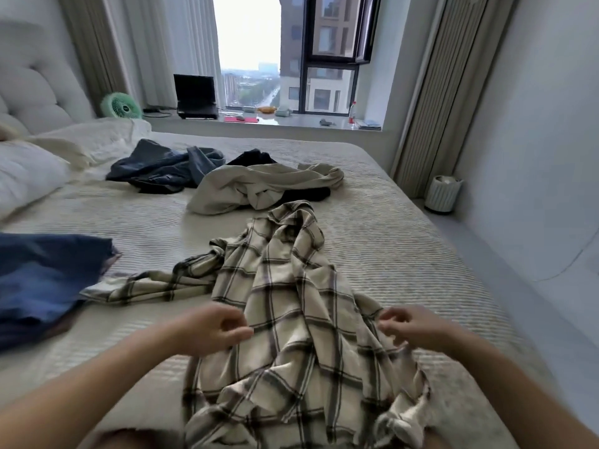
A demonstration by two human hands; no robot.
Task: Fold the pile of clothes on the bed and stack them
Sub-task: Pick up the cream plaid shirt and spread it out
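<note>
A cream plaid shirt (pixel 291 319) lies crumpled lengthwise on the bed, one sleeve stretched out to the left. My left hand (pixel 212 328) is at the shirt's left edge, thumb and curled fingers pinching the fabric. My right hand (pixel 410 325) hovers at the shirt's right edge with loosely curled, spread fingers and no cloth between them. Farther back lie a cream garment (pixel 259 186) on top of a black one (pixel 252 157), and a heap of dark blue denim (pixel 162 170). A blue garment (pixel 42 280) lies at the left.
The bed (pixel 389 241) has a ribbed cream cover, with pillows (pixel 26 176) and a headboard at the left. A white bin (pixel 442 192) stands on the floor to the right. The windowsill behind holds a laptop (pixel 196 97), a green fan (pixel 121 106) and small items.
</note>
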